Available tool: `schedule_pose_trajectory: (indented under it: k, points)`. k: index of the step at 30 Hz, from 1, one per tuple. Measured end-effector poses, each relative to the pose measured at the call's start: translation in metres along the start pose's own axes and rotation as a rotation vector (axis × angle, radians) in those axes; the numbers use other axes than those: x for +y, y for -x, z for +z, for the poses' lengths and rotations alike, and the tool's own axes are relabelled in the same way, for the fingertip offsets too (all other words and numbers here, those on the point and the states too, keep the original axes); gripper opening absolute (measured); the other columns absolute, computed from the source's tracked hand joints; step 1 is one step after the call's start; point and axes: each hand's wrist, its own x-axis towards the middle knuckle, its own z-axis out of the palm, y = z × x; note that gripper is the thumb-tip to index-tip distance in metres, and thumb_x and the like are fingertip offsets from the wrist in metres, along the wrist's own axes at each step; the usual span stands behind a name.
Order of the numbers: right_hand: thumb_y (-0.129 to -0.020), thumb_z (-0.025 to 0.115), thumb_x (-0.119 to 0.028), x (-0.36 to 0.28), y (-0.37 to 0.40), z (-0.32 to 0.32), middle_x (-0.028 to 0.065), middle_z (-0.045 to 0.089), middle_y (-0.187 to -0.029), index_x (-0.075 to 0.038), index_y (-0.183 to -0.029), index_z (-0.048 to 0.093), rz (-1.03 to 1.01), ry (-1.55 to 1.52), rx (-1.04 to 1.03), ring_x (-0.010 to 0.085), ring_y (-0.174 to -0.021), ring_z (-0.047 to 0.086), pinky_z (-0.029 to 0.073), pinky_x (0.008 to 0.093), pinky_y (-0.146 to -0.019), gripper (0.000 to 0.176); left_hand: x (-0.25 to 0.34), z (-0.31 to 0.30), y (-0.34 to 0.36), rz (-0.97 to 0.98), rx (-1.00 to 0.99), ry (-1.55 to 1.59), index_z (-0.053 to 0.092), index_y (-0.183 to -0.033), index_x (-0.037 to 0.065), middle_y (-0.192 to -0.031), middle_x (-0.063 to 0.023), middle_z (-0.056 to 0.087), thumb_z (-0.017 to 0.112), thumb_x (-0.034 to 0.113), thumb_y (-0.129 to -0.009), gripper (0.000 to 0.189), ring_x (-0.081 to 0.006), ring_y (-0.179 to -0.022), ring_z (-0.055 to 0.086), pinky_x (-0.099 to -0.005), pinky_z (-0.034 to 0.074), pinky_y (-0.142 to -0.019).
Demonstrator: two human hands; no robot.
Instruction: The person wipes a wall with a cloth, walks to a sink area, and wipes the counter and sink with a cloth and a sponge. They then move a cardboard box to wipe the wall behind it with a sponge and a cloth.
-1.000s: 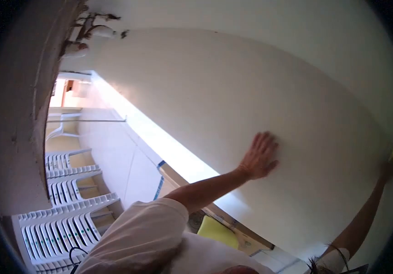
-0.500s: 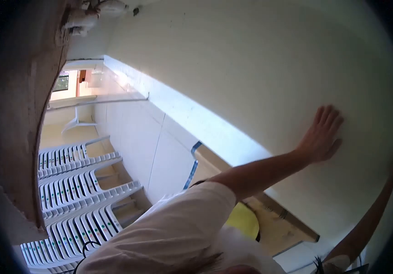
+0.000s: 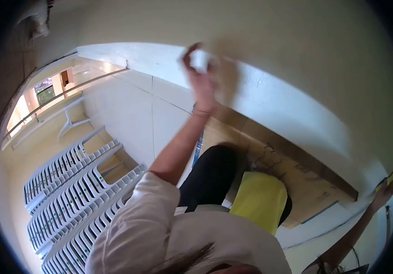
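My left hand [image 3: 201,86] is lifted near the base of the pale wall [image 3: 297,55], blurred, with its fingers curled but apart and nothing in them. Its shadow falls on the wall beside it. At the far right, my right hand [image 3: 382,195] grips a flat yellow tool [image 3: 392,177] with a dark edge, held up against the wall; its exact kind is too small to make out. A yellow cloth [image 3: 260,196] lies over my leg, by my dark-trousered knee [image 3: 214,173].
Flattened cardboard [image 3: 308,196] lies on the floor along the wall. Stacked white plastic chairs [image 3: 73,196] stand at left on the tiled floor [image 3: 132,109]. Beyond them is a bright opening [image 3: 45,93]. A brown surface [image 3: 4,77] runs along the left edge.
My left hand has come off the wall, where it lay flat, and swung left and up. The view has turned, so my knee, the yellow cloth and the right hand's yellow tool show more.
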Motion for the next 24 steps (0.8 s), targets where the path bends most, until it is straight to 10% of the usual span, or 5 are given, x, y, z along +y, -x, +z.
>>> schedule_pose_trajectory:
  k: [5, 14, 17, 21, 24]
  points:
    - [-0.091, 0.048, -0.025, -0.139, 0.041, 0.009, 0.0169, 0.050, -0.118, 0.005, -0.122, 0.043, 0.304, -0.130, -0.103, 0.0229, -0.107, 0.049, 0.037, 0.0320, -0.093, 0.044, -0.137, -0.144, -0.025, 0.028, 0.436, -0.046, 0.037, -0.109, 0.003, -0.101, -0.0059, 0.039, 0.045, 0.008, -0.082, 0.029, -0.0155, -0.094, 0.038, -0.0294, 0.032, -0.087]
    - [-0.089, 0.048, -0.016, -0.376, 0.063, 0.060, 0.0221, 0.049, -0.106, 0.009, -0.103, 0.047, -0.055, -0.107, -0.156, 0.0359, -0.100, 0.047, 0.036, 0.0414, -0.090, 0.028, -0.186, -0.163, -0.006, -0.420, 0.629, 0.108, 0.038, -0.103, 0.011, -0.093, -0.0028, 0.042, 0.047, 0.022, -0.084, 0.023, -0.0133, -0.084, 0.039, -0.0310, 0.031, -0.079]
    - [-0.087, 0.048, -0.012, -0.456, 0.066, 0.080, 0.0199, 0.050, -0.102, 0.004, -0.102, 0.049, -0.344, -0.158, -0.193, 0.0352, -0.097, 0.048, 0.036, 0.0460, -0.088, 0.022, -0.154, -0.151, 0.069, -0.333, 0.193, 0.204, 0.039, -0.093, 0.007, -0.082, -0.0044, 0.044, 0.050, 0.021, -0.087, 0.018, -0.0156, -0.076, 0.043, -0.0294, 0.037, -0.068]
    - [-0.076, 0.057, -0.008, -0.580, 0.049, 0.091, 0.0146, 0.051, -0.090, -0.003, -0.101, 0.051, -0.707, -0.098, -0.459, 0.0312, -0.088, 0.050, 0.038, 0.0451, -0.079, 0.027, -0.140, -0.171, 0.132, 0.018, -0.948, -0.083, 0.050, -0.073, 0.005, -0.079, -0.0109, 0.051, 0.062, 0.011, -0.074, 0.014, -0.0171, -0.081, 0.051, -0.0310, 0.041, -0.069]
    - [-0.074, 0.056, -0.012, -0.678, 0.031, 0.111, 0.0057, 0.050, -0.081, -0.010, -0.091, 0.054, -0.922, -0.310, -0.453, 0.0240, -0.082, 0.049, 0.036, 0.0384, -0.070, 0.017, -0.169, -0.144, 0.138, 0.297, -0.806, -0.109, 0.051, -0.072, 0.008, -0.077, -0.0062, 0.051, 0.060, 0.009, -0.069, 0.010, -0.0217, -0.070, 0.051, -0.0328, 0.043, -0.063]
